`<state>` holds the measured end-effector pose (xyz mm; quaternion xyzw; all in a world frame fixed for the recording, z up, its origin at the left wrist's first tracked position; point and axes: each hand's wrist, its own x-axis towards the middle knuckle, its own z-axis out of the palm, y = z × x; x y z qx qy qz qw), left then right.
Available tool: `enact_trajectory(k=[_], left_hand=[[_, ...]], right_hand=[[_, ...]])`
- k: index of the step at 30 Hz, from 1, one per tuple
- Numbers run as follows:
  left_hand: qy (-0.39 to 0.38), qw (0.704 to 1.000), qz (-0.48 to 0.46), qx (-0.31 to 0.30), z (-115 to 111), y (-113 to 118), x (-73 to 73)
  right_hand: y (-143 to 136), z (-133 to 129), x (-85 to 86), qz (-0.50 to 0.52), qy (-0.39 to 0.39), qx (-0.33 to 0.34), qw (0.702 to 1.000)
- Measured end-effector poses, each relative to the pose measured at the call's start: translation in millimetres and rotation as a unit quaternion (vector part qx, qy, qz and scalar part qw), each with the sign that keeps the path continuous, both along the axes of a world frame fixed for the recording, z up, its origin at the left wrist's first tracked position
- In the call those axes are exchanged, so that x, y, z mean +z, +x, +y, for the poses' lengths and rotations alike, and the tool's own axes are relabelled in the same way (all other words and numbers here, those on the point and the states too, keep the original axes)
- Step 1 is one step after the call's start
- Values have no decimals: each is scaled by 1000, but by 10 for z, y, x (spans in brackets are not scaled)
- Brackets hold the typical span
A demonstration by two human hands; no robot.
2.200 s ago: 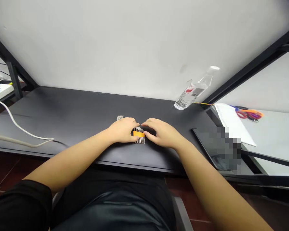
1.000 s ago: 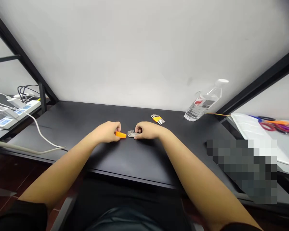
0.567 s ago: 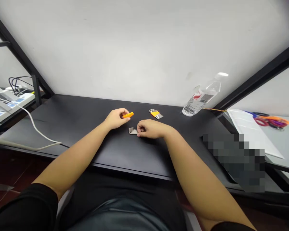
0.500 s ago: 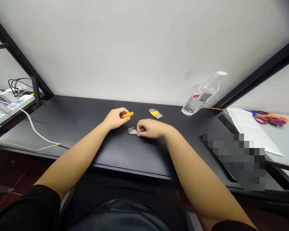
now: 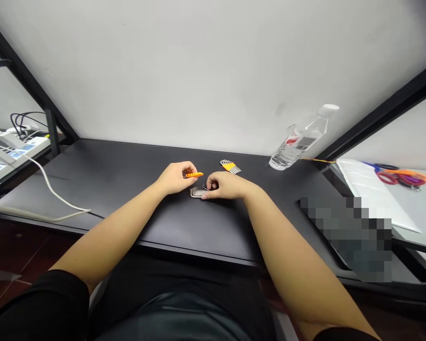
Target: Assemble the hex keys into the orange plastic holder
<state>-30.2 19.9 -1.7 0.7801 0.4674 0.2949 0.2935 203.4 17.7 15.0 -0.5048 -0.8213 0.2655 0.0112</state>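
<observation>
My left hand (image 5: 175, 178) is closed on an orange hex key holder (image 5: 193, 174), a small bar with a row of holes, pinched between thumb and fingers just above the table. Close by on the right, my right hand (image 5: 223, 184) pinches a small L-shaped hex key (image 5: 206, 187), partly hidden by the fingers. Under those fingertips several loose hex keys (image 5: 196, 192) lie side by side on the black table, their short ends to the left. Behind my right hand rests a second set of hex keys (image 5: 230, 166) in a yellow-orange holder.
A clear water bottle (image 5: 294, 147) stands at the back right. A dark, pixelated flat object (image 5: 348, 237) lies at the right front. Farther right are a white packet (image 5: 372, 194) and coloured scissors-like handles (image 5: 401, 177). A white cable (image 5: 53, 192) and a power strip (image 5: 17, 154) are at the left.
My left hand has moved slightly right with the orange holder, nearer my right hand. The right fingers have lifted a little, and a small hex key now shows between them.
</observation>
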Motion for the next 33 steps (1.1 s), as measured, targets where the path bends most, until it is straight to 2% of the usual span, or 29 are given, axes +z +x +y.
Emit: enact_trajectory(k=[5, 12, 19, 24, 27, 30, 33], left_hand=[[-4, 1000, -2, -8, -15, -3, 30], [9, 1000, -4, -29, -22, -10, 19], [10, 999, 2, -32, -21, -8, 24], [27, 999, 16, -33, -14, -7, 35], [42, 999, 17, -12, -12, -9, 40], [52, 999, 15, 2, -8, -9, 47], [54, 998, 11, 2, -6, -2, 58]], right_hand=[[13, -9, -5, 14, 6, 36, 999], [6, -20, 18, 27, 7, 51, 998], [-35, -79, 56, 21, -24, 71, 997], [6, -108, 146, 52, 9, 89, 995], [61, -91, 180, 140, 55, 56, 987], [67, -69, 162, 272, 125, -15, 954], [15, -75, 131, 333, 163, -66, 926]])
